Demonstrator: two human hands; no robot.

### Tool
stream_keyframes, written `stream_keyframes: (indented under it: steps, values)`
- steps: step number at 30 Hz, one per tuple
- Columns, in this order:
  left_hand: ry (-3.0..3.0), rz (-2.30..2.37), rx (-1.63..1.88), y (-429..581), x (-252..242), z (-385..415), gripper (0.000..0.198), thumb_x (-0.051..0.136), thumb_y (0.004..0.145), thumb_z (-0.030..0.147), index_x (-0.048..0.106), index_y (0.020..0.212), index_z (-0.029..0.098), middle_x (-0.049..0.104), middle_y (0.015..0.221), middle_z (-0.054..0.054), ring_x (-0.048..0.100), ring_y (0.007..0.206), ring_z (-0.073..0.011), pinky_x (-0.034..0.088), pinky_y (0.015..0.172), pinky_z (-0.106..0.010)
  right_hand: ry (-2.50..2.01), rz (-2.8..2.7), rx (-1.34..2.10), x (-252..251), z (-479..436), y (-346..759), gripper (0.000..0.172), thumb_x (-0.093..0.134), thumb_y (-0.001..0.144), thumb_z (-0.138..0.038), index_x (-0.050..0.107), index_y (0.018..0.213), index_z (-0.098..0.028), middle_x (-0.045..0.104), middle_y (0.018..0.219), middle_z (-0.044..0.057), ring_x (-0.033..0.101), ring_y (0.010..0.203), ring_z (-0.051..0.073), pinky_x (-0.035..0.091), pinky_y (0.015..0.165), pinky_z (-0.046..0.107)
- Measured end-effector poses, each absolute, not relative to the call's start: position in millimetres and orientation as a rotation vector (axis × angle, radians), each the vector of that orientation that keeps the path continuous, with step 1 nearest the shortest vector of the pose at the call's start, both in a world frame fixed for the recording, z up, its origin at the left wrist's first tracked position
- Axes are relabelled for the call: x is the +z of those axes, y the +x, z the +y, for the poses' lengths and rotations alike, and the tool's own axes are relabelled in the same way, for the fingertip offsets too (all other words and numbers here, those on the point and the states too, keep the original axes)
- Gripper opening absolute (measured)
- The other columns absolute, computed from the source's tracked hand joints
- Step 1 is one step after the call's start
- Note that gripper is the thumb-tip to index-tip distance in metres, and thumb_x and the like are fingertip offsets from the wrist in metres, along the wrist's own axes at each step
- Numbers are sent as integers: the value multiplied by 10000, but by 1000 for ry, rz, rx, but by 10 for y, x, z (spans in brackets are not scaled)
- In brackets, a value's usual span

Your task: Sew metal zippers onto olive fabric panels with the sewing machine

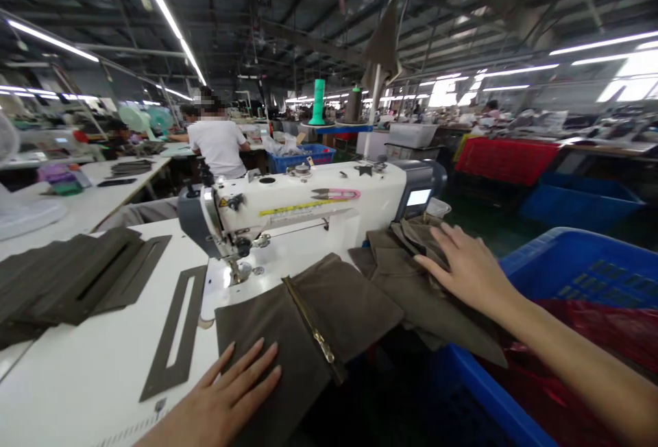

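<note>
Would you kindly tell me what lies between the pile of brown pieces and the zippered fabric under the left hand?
The head view shows a single slotted piece lying there on the white table, not touching the zippered fabric.

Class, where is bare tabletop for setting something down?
Bare tabletop shows between the stacked panels and the single slotted piece. Crowded: before the sewing machine, where zippered cloth lies under the left hand and folded cloth under the right hand.

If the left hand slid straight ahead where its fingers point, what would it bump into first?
Probably the brass-coloured zip, which lies along the brown cloth under the left hand's fingers, though the slant makes the exact spot unclear.
</note>
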State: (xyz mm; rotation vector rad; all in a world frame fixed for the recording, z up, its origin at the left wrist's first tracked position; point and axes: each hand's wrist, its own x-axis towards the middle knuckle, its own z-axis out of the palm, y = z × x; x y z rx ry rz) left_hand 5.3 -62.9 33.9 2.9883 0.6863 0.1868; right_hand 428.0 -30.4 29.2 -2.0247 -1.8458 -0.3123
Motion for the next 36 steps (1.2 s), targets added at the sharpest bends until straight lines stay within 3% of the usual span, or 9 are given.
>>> stream_keyframes:
  steps: [2,4,7,12,18,25,31,33,36]
  values:
    - [2896,698,114,100,414,-593,668,571,782,392,264,1362,270,392,1363,-51,411,1209,-264,354,993,-410,-1736,-1951,-542,365,-436,3861,491,462,824,-456,513,1164,-106,471,1252,175,400,1159,339,268,961,515]
    - [2877,683,175,239,452,-406,460,538,827,300,417,1271,283,489,1283,-44,457,1165,-226,299,1023,-421,-1501,-2077,-457,370,-602,3354,256,497,839,-354,592,984,-165,599,994,98,525,938,249,376,828,403]
    - [2928,676,234,513,366,19,282,519,819,125,578,1065,249,579,1109,-43,523,1042,-188,254,1023,-421,-1419,-2220,-187,196,-803,2657,30,582,773,-183,587,746,-194,567,739,21,509,730,189,370,672,333]
    - [2969,649,174,758,181,427,66,617,770,152,613,818,198,604,879,-19,550,909,-182,323,934,-377,-1626,-2064,-97,-229,-820,2178,178,671,694,-241,539,798,-179,536,766,36,492,729,217,368,643,351]
    - [2929,629,286,588,372,209,47,609,796,197,565,787,183,598,823,11,551,841,-146,373,820,-271,-1445,-1940,-159,-375,-771,2260,64,444,854,-213,503,834,-197,554,772,49,533,714,201,410,636,345]
    - [2829,747,527,405,673,114,117,565,791,80,575,849,181,619,836,7,567,773,-136,423,689,-220,-1169,-2022,-502,312,-807,2685,161,412,888,-249,565,890,-201,633,761,39,610,681,168,468,652,286]
    - [3029,805,1220,269,717,66,178,394,897,153,571,881,158,633,948,-52,567,853,-170,435,750,-303,-927,-2123,-730,737,-999,2471,279,416,857,-212,570,1088,-241,639,1015,60,593,870,207,474,733,324]
    - [3079,895,1157,98,563,68,199,380,903,153,578,878,154,645,965,-61,583,866,-176,448,756,-313,-804,-2134,-747,470,-1028,2174,249,433,836,-159,604,1001,-234,662,962,58,602,788,192,481,657,302]
    - [3130,1049,593,-151,259,35,252,349,893,106,597,923,131,650,1021,-90,602,935,-205,454,832,-365,-796,-2212,-520,18,-993,1810,156,481,825,-208,620,879,-163,678,839,90,596,662,188,480,561,285]
